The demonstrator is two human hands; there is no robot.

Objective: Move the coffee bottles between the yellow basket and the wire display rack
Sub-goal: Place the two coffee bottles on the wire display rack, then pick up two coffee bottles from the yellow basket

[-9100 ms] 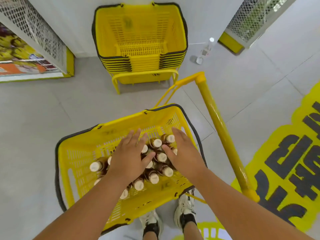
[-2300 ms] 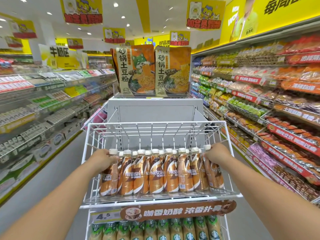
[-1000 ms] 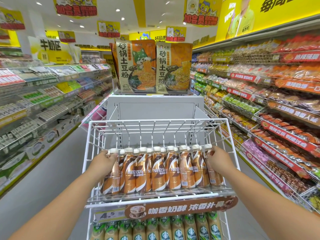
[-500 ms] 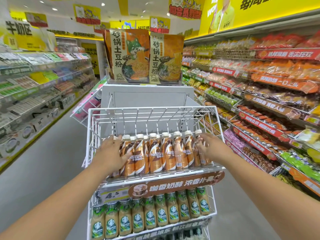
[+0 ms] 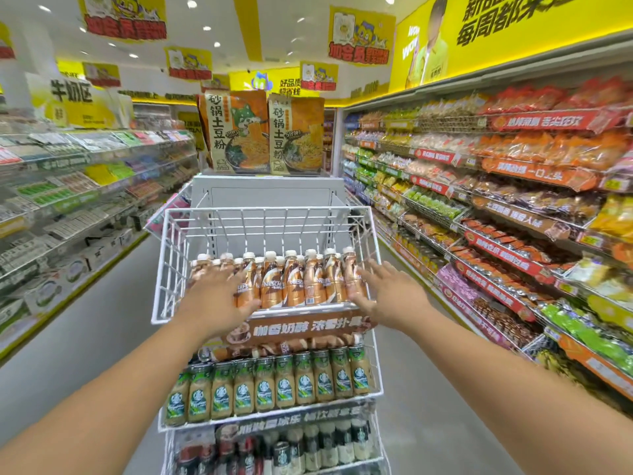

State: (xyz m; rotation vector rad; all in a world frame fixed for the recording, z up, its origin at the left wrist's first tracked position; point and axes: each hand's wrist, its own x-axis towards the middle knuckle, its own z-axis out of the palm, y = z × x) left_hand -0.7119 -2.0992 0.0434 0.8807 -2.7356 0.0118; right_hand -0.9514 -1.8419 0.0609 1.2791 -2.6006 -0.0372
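Observation:
Several brown Nescafe coffee bottles with white caps stand upright in a row at the front of the top tier of the white wire display rack. My left hand is in front of the row's left end with fingers spread, covering the leftmost bottles. My right hand is just off the row's right end, fingers straight and spread, holding nothing. The yellow basket is out of view.
Lower rack tiers hold green-labelled Starbucks bottles and dark bottles. Two large noodle packs stand on top behind the rack. Stocked shelves line the aisle on the right, with more shelves on the left.
Both hands have let go of the ends of the bottle row and drawn back with fingers spread. The bottles stay standing in the rack's top tier.

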